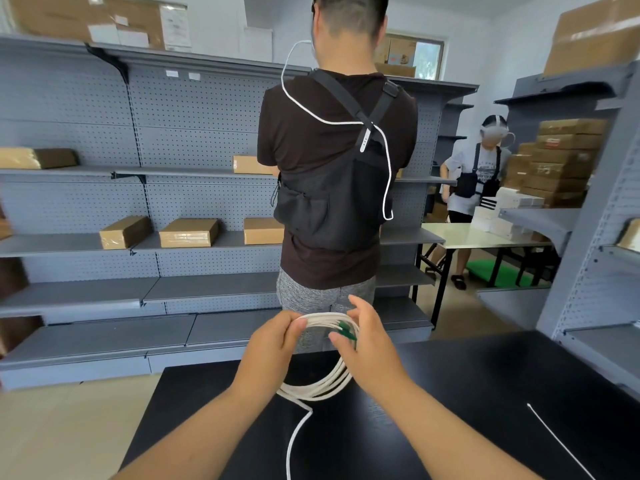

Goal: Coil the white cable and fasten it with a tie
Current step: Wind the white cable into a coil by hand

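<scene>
**Above the desk: coil nearly wound, tie not yet on**

Over the near edge of the black desk (485,393), I hold the white cable (322,386) up in several loops. My left hand (273,344) is curled round the top left of the bundle. My right hand (363,337) pinches the top right between thumb and fingers, just where the green connectors (346,330) sit, with one finger lifted free.

I judge the winding mostly done. One loose tail (294,441) hangs from the bottom of the coil and runs off the lower edge of view, so some length is left to gather. Nothing binds the loops yet. A thin white strip (561,441), probably the tie, lies on the desk well to my right, apart from both hands.

For room, the grey shelving (86,237) on the left stands well clear. A person (332,168) stands close ahead, back to me, just past the desk's far edge, so reaching forward is tight. The shelf unit (595,237) crowds the desk's right side.
</scene>
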